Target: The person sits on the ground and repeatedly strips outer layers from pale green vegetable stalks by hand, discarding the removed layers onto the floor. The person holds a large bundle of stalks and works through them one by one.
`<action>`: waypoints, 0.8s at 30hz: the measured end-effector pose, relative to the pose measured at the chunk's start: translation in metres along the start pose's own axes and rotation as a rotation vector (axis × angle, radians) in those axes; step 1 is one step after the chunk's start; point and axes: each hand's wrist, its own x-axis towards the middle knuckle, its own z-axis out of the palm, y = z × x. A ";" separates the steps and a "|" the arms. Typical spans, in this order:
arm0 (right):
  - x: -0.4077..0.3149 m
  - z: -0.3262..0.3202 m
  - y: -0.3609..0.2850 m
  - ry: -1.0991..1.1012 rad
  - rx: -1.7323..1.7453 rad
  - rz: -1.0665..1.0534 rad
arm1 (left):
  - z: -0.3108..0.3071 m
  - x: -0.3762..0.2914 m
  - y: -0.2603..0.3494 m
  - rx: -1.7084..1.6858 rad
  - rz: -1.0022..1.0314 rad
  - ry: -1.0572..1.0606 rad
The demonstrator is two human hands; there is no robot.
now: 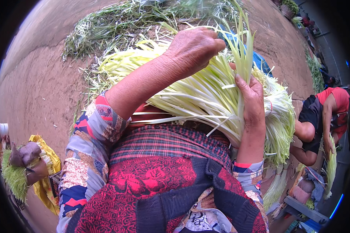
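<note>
A large heap of pale yellow blanched chives lies across my lap, its leaf tips to the left. My right hand is closed around a small bunch of chives held upright, the thumb across its front. Just left of that bunch and above the heap, my left hand is curled with its back towards me. Its fingertips are hidden, so I cannot tell whether a leaf is pinched in them. To the right of my right wrist rests a thick bundle of chives, tied with a red band.
Discarded green leaves cover the ground ahead, near some blue plastic. A co-worker bends at the right, holding chives. Wrapped green bundles lie beside a yellow sack at the left. A wooden stool stands lower right.
</note>
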 end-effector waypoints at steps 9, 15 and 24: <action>0.002 -0.001 0.001 0.010 -0.043 -0.016 | 0.003 -0.024 0.017 -0.043 -0.126 0.126; 0.004 -0.005 0.005 0.005 -0.069 -0.025 | -0.009 -0.028 -0.038 0.141 -0.461 0.172; 0.007 -0.007 0.008 0.041 -0.044 -0.028 | -0.096 -0.184 -0.142 0.154 -0.793 0.157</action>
